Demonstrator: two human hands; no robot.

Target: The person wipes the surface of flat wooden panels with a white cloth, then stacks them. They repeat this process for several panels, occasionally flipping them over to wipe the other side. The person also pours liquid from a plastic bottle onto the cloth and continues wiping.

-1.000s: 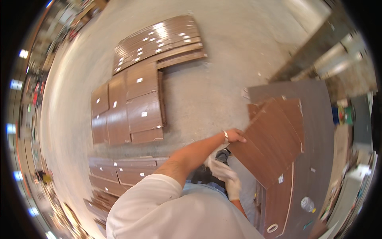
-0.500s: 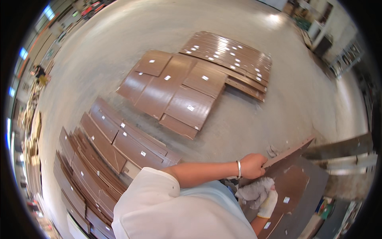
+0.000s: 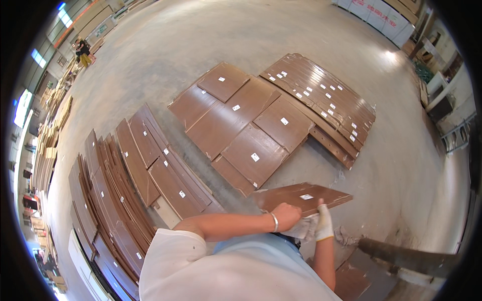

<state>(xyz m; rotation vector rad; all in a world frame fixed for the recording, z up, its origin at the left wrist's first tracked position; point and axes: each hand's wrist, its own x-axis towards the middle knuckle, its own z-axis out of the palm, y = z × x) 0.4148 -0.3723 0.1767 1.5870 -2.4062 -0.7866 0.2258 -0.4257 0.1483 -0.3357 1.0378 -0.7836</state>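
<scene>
A flat brown board with a white label on its face is held out in front of me. My left hand, bare with a band at the wrist, is closed on the board's near edge. My right hand wears a white glove and grips the same edge farther right, its thumb up against the board and its fingers mostly hidden. Beside the glove, under the board, a greyish-white rag bunches up; whether it is pinched against the board I cannot tell.
Ahead on the floor lie labelled brown panels and a stack of narrower strips. More brown panels lean in rows at left. A dark curved metal piece and another brown board are at lower right. Two people stand far left.
The board has swung from the right to in front of me, and its labelled face now shows. My right hand has come up from lower down to the board's edge. My view has turned rightward.
</scene>
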